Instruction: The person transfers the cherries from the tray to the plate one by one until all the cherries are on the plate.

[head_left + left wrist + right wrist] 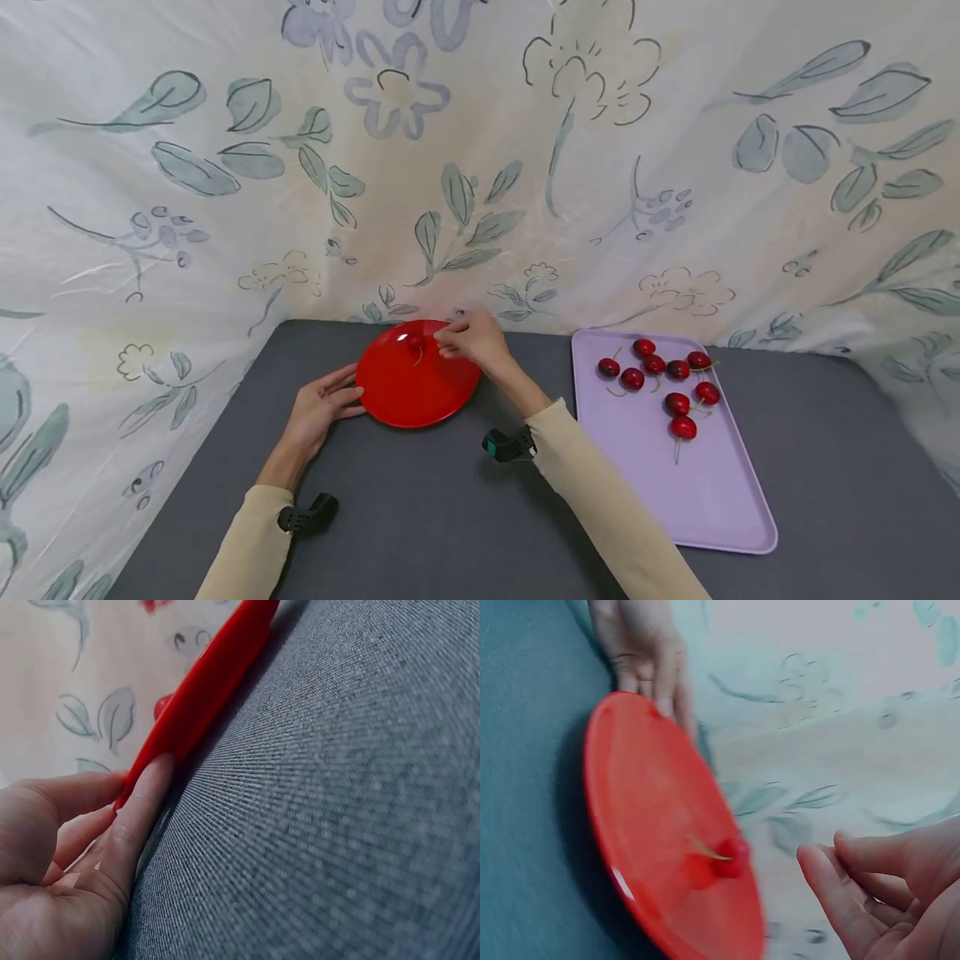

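Observation:
A round red plate (412, 392) lies at the far edge of the dark table. My left hand (318, 408) grips its left rim; in the left wrist view, fingers and thumb (139, 817) stand on either side of the plate's edge (202, 690). One red cherry (733, 859) with a thin stem rests on the plate. Just over the plate's right far side is my right hand (474, 340), apart from the cherry. Its fingers bend loosely, thumb and forefinger tips (810, 859) near each other, and nothing shows between them.
On the right lies a lilac tray (675, 508) with several dark red cherries (632, 379) toward its far end. A floral cloth (465, 233) hangs directly behind the table (420, 517). My right forearm crosses between plate and tray.

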Tool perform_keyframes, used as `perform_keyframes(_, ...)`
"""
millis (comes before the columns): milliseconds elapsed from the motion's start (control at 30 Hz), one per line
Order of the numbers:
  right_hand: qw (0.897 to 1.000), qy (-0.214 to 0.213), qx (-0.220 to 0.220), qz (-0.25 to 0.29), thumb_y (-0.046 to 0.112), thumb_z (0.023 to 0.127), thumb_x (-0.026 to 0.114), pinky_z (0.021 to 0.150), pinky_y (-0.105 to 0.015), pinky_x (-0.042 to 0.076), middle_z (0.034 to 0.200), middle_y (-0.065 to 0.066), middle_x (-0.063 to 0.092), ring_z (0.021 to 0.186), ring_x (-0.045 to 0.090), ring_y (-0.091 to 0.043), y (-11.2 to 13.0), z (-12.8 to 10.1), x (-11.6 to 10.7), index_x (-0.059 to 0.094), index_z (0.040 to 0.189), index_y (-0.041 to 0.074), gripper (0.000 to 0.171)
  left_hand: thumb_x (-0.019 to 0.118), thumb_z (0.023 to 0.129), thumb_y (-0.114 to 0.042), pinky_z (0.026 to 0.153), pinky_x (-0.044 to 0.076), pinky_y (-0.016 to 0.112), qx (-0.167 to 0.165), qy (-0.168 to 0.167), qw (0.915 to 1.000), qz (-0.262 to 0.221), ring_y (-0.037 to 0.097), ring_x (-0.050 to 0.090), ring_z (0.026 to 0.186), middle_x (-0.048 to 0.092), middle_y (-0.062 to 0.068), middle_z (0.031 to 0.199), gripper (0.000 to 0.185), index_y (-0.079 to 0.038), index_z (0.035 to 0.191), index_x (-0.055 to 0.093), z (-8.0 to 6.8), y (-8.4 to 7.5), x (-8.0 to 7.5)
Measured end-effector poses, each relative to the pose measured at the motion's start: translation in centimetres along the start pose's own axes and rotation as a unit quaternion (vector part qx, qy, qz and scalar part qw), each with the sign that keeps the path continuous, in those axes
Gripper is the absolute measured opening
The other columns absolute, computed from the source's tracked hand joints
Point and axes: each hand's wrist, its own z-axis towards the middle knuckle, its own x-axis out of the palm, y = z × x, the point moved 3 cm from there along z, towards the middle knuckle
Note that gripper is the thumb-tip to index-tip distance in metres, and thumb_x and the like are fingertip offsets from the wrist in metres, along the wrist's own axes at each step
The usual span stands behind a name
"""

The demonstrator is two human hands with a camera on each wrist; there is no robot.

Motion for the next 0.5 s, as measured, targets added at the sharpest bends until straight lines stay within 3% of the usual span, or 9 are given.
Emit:
perform_keyframes(133,0.999,-0.001,-0.041,-0.011,0.008,0.091,0.070,0.073,-0.033,0.061,0.087,-0.019,0.072,0.083,0.071,-0.036,2.0,-1.4,-2.1,0.073,0.103,-0.008,0.020,0.061,0.098,-0.008,0.082,0.059,0.029,0.001,0.008,0.9999,-0.009,0.004,0.065,0.101,0.037,0.025,0.150,0.058,0.003,0.149,0.035,-0.2,-0.4,0.0)
perform_keyframes(300,0.996,-0.011,-0.082,-0.035,0.009,0.091,0.070,0.076,-0.037,0.061,0.090,-0.017,0.073,0.079,0.071,-0.032,4.4,-3.6,-4.5,0.074,0.104,-0.005,0.019,0.061,0.097,-0.008,0.082,0.059,0.031,0.000,0.007,0.9999,-0.008,0.004,0.065,0.102,0.037,0.026,0.150,0.059,0.003,0.149,0.035,-0.2,-0.5,-0.1)
perform_keyframes(500,0.991,-0.011,-0.120,-0.066,0.010,0.090,0.072,0.073,-0.031,0.061,0.093,-0.017,0.073,0.078,0.072,-0.029,4.5,-4.8,-7.9,0.074,0.105,-0.003,0.020,0.062,0.097,-0.009,0.083,0.059,0.032,0.001,0.010,0.9999,-0.009,0.005,0.066,0.102,0.037,0.026,0.150,0.060,0.004,0.149,0.036,0.0,-0.6,-0.3)
